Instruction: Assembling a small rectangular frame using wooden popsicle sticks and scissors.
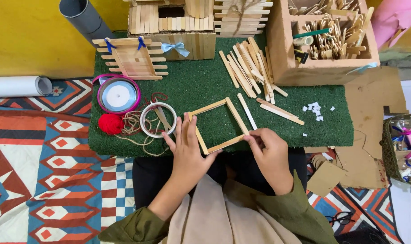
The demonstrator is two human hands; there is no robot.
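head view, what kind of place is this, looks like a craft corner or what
Likely a home craft spot on the floor: a green turf mat on a patterned rug, loose craft sticks, ribbon spool, and a stick frame under both hands, left and right.

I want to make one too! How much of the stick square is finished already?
Four sticks already lie as a closed square frame on the green mat. The left hand presses its left side flat and the right hand pinches the lower right corner, so that joint is in hand. A loose stick leans against the frame, and a pile of spare sticks lies unused behind it.
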